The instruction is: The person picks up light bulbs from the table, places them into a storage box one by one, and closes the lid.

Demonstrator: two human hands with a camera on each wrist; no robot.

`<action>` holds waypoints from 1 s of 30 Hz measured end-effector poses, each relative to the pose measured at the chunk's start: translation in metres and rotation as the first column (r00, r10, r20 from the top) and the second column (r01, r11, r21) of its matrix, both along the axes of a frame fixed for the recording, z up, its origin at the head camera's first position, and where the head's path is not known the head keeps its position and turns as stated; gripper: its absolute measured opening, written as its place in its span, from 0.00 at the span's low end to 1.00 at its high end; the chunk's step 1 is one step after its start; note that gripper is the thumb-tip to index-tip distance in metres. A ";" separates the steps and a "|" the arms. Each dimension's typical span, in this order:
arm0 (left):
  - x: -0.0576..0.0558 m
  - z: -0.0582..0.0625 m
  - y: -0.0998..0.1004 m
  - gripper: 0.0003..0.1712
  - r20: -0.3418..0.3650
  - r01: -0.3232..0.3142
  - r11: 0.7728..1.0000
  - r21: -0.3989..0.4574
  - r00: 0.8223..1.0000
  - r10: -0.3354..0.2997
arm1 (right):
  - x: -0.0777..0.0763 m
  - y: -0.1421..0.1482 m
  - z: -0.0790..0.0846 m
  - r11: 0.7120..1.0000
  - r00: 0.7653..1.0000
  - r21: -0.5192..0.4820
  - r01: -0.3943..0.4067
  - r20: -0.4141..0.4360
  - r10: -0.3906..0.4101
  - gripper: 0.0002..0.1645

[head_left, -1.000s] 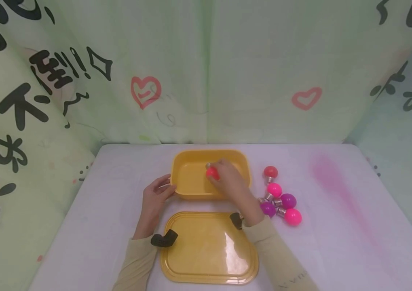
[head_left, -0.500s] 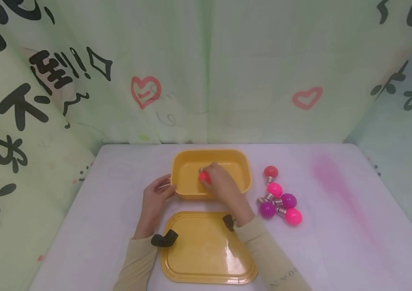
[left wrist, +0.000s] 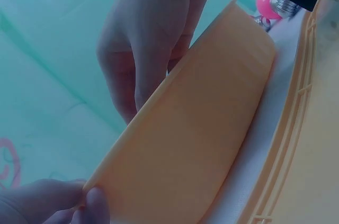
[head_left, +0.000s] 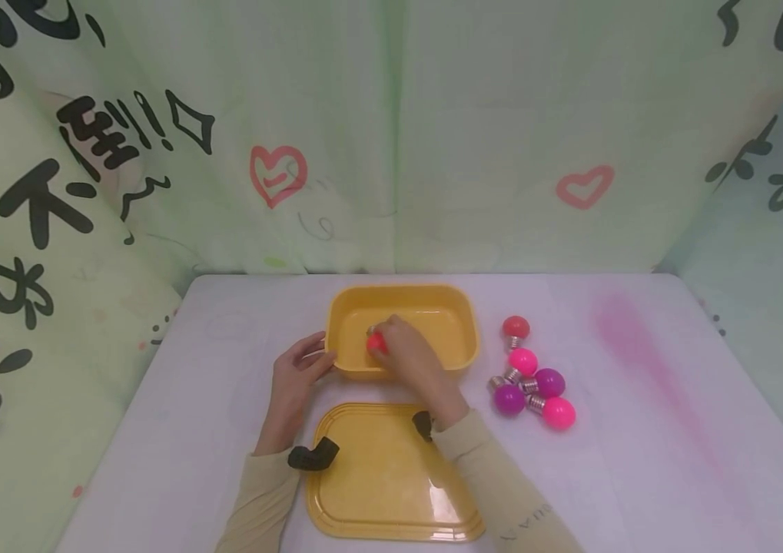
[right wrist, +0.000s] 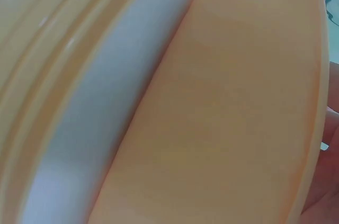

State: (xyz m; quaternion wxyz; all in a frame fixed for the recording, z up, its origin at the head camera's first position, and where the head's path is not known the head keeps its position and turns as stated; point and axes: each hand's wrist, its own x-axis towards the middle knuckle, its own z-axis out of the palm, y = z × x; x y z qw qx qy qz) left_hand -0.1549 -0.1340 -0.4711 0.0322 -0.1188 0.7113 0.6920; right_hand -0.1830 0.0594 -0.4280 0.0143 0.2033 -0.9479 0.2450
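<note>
A yellow plastic box (head_left: 446, 306) with rounded corners stands at the middle back of the table. At its left end my left hand (head_left: 296, 380) pinches the rim between thumb and fingers, as the left wrist view shows at the box corner (left wrist: 159, 144). My right hand (head_left: 413, 357) reaches down into the box and grips a red light bulb (head_left: 376, 342) with a silver screw base, over the left half of the floor. The box wall (right wrist: 228, 97) hides that bulb in the right wrist view.
Right of the box lie several loose bulbs: a red bulb (head_left: 516, 327), a pink bulb (head_left: 522, 361), another pink bulb (head_left: 559, 413) and purple bulbs (head_left: 509, 399). A yellow lid (head_left: 377, 491) lies flat in front, partly under the right forearm. A curtain (head_left: 474, 138) hangs behind the table.
Inside the box, my right hand has moved left and slightly nearer with the red light bulb. The left hand has stayed at the rim.
</note>
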 end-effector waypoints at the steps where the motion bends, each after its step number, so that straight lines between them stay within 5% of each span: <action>1: 0.000 0.000 0.000 0.27 0.000 -0.001 1.000 -0.002 1.000 0.001 | 0.000 -0.001 -0.001 1.000 1.000 0.000 -0.002 0.002 0.002 0.12; 30: -0.002 -0.002 0.000 0.26 0.008 -0.006 1.000 -0.003 1.000 0.006 | -0.008 -0.020 -0.009 0.999 0.999 0.039 -0.022 0.034 0.021 0.09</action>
